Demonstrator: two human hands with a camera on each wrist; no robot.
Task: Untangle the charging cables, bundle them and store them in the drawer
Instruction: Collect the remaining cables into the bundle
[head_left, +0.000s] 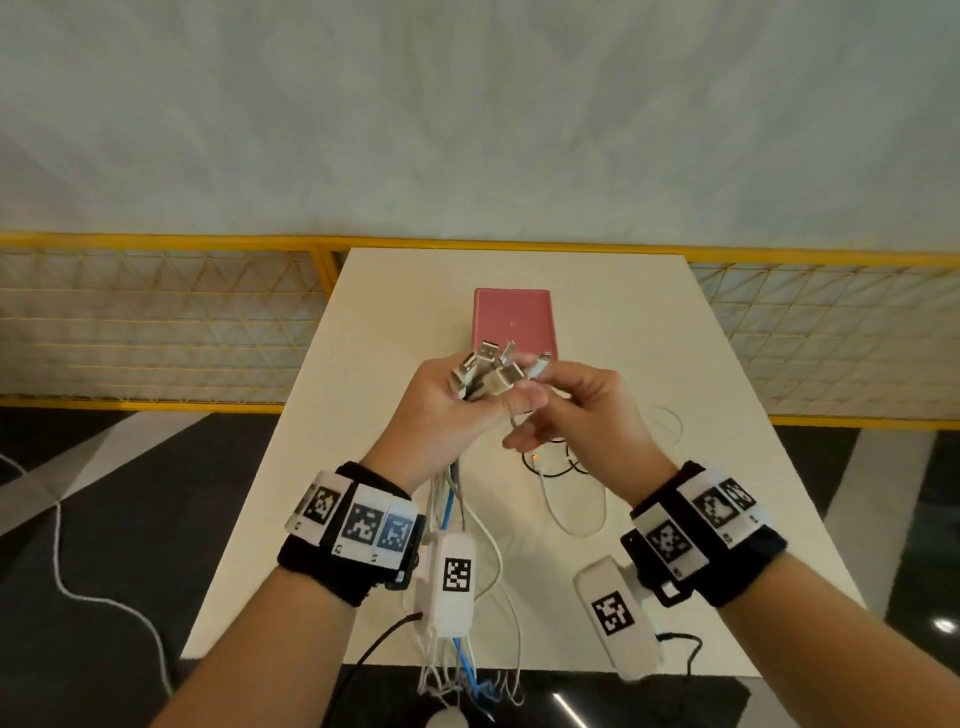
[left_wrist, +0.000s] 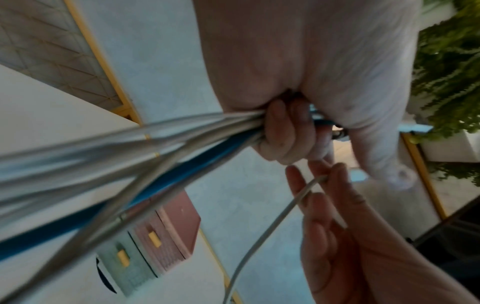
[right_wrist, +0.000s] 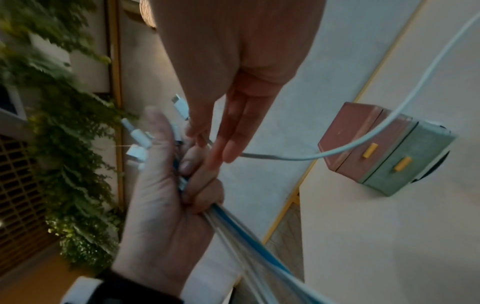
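My left hand grips a bunch of charging cables just below their plugs, which fan out above the fist. The white and blue strands hang from it past the table's front edge. My right hand pinches one white cable near its plug with thumb and forefinger, right beside the bunch; the other fingers are straight. That cable loops down onto the table. Behind the hands stands the small drawer unit, pink on top and green below, with yellow handles and both drawers shut.
A thin black cable lies on the white table under my right hand. A yellow mesh railing runs behind the table. On the dark floor at the left trails a white cord.
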